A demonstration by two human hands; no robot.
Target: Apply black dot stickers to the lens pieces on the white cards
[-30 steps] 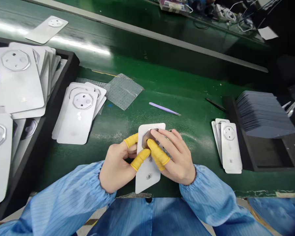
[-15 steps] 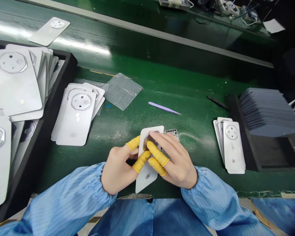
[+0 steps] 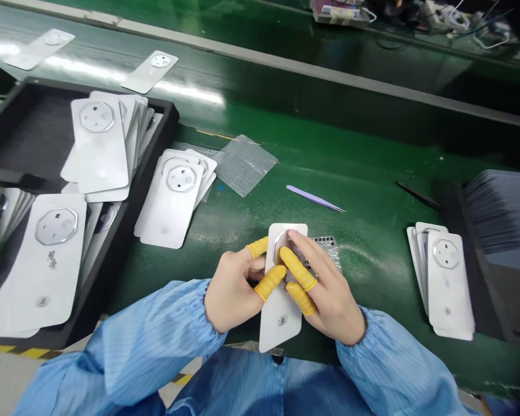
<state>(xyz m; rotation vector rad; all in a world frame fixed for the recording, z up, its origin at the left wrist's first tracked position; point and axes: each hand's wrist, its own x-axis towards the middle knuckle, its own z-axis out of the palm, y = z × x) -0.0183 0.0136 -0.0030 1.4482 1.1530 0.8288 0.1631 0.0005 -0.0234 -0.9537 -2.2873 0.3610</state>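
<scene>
A white phone back cover (image 3: 281, 332) with an octagonal camera ring is held upright between my hands above the bench. My left hand (image 3: 238, 286) grips its left edge, thumb on the face and fingers behind. My right hand (image 3: 325, 294) bends over the upper part, its index finger pressed at the camera ring and its thumb beside it. Yellow finger cots cover the thumb and index finger of both hands. What lies under the right fingertips is hidden. Partly behind my right hand is a clear sheet with small black round pieces (image 3: 327, 245).
Purple tweezers (image 3: 314, 198) lie beyond my hands, bubble wrap (image 3: 248, 164) to their left. White covers are stacked at left (image 3: 169, 216) and right (image 3: 450, 289). A black tray (image 3: 162, 138) holds more covers. Black tweezers (image 3: 418, 195) lie near grey stacked sheets (image 3: 502, 214).
My view has swung left, so the bench appears shifted right and more of the black tray shows. The held cover now faces me more squarely; both hands keep nearly the same hold.
</scene>
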